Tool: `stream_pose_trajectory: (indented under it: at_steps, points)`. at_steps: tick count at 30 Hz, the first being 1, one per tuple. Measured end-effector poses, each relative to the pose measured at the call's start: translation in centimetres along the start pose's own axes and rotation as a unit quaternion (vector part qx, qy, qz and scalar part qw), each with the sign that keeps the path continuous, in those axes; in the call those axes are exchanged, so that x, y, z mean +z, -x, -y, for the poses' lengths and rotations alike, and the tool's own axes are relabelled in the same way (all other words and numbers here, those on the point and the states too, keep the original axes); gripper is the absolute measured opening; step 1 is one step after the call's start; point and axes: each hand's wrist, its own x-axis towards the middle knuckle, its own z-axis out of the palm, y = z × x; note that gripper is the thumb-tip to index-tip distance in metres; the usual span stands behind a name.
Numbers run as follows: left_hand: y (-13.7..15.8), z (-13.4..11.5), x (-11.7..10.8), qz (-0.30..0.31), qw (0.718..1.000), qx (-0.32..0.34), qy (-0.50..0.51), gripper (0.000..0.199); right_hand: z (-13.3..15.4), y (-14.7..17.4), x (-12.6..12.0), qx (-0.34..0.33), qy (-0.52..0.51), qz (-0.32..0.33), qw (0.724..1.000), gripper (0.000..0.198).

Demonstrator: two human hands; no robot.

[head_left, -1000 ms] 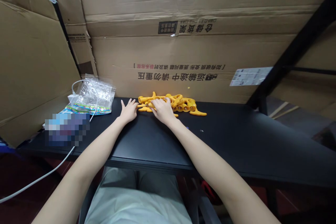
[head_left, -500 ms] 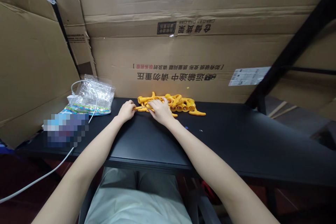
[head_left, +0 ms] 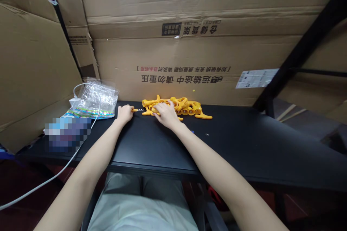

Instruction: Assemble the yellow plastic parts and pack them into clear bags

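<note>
My left hand (head_left: 125, 114) is closed in a pinch on a small corkscrew (head_left: 135, 110). Its yellow end shows at the fingertips, and a thin metal spiral points right, towards the heap. Fingers of my right hand (head_left: 166, 114) are curled over a yellow plastic tube piece (head_left: 154, 110) at the left front of the heap; the hand covers much of it. Around and behind that hand lies a heap of yellow plastic parts (head_left: 187, 106), with round open tubes and curved handles. A gap separates the spiral from the piece under my right hand.
On the left lie a clear plastic bag (head_left: 100, 95), a white cable (head_left: 51, 177) and a blurred-out item (head_left: 67, 133). Cardboard (head_left: 173, 54) stands behind the black table (head_left: 244, 140). A blue bit (head_left: 192, 131) lies in front of the heap.
My left hand has moved left with the corkscrew, drawing its spiral away from the piece at my right hand. My right hand has stayed in nearly the same place.
</note>
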Motion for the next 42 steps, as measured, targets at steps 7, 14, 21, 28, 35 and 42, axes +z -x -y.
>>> stream_pose_trajectory:
  at_steps: [7,14,21,28,35,42]
  points:
    - [-0.5,1.8,0.8,-0.003,0.998,-0.057,-0.001,0.042,-0.2,0.1,0.4,0.005,-0.003,0.001,1.0,0.015]
    - [-0.7,1.6,0.9,-0.007,0.996,-0.077,0.038,0.043,-0.5,0.2,0.5,0.001,-0.017,-0.012,1.0,0.014]
    - [0.1,-0.7,-1.1,0.022,0.998,-0.057,0.025,0.037,-0.5,0.1,0.7,0.019,-0.012,-0.013,1.0,0.016]
    - [0.0,-0.2,-0.5,0.056,0.996,-0.07,-0.005,0.032,-0.5,0.1,0.7,0.024,-0.022,-0.007,0.999,0.015]
    - [-0.7,1.6,1.0,0.022,0.999,-0.03,0.018,0.036,-0.5,0.1,0.8,0.029,-0.024,0.0,0.999,0.016]
    - [-0.8,2.3,1.0,-0.024,0.999,-0.04,-0.022,0.036,-0.6,0.1,0.8,0.03,-0.026,0.002,0.999,0.017]
